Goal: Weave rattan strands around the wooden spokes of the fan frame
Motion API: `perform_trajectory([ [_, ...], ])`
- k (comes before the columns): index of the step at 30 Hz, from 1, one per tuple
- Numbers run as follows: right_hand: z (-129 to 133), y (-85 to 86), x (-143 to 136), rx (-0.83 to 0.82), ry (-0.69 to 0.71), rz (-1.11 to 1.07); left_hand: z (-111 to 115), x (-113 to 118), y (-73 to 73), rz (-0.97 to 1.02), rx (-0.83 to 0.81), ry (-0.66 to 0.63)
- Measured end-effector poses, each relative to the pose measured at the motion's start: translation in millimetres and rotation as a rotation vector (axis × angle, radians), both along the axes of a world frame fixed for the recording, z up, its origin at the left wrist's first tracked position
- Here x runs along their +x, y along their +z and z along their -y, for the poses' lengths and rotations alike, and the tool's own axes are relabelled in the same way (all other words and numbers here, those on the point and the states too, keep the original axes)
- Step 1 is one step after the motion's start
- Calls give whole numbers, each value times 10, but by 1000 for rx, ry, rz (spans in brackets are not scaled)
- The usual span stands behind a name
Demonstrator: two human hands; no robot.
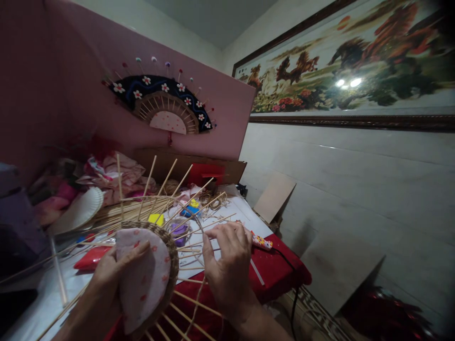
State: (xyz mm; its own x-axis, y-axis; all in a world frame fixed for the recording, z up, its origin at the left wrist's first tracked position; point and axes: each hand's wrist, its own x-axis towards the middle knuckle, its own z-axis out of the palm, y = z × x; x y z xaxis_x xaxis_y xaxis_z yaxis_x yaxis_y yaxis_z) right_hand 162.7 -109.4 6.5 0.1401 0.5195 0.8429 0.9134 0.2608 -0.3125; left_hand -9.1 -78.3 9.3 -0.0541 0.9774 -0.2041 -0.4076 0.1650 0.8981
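Note:
My left hand (pixel 101 289) grips a half-round fan frame (pixel 174 255), thumb laid over its white cloth face (pixel 152 284) with small red marks. Around the curved edge runs a woven brown band, and several thin wooden sticks (pixel 183 182) fan out from it. To the right, my right hand (pixel 229 260) has thumb and forefinger closed on a thin twine (pixel 197 219) beside the stick ends. That twine arcs across the sticks and hangs in a loop below. The fingers of my left hand behind the frame are hidden.
A finished-looking fan (pixel 165 90) with white flowers is on the pink panel. On the table lie a bundle of sticks (pixel 121 215), purple clay (pixel 179 229), a red packet (pixel 93 258) and a floral-handled tool (pixel 262 241) with a black cord. A framed horse picture (pixel 320 71) hangs at right.

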Motion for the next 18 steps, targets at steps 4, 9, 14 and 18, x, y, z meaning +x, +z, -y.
perform_trajectory([
  [4,-19,1,-3,-11,-16,5,-43,-23,-47,-6,-26,16],
  [9,-8,22,4,19,12,-2,-52,-15,-36,-34,-32,67],
  [14,155,12,87,247,109,-172,-19,-19,6,35,-25,27],
  [18,202,20,374,34,306,-693,-37,-60,2,55,-15,-7],
])
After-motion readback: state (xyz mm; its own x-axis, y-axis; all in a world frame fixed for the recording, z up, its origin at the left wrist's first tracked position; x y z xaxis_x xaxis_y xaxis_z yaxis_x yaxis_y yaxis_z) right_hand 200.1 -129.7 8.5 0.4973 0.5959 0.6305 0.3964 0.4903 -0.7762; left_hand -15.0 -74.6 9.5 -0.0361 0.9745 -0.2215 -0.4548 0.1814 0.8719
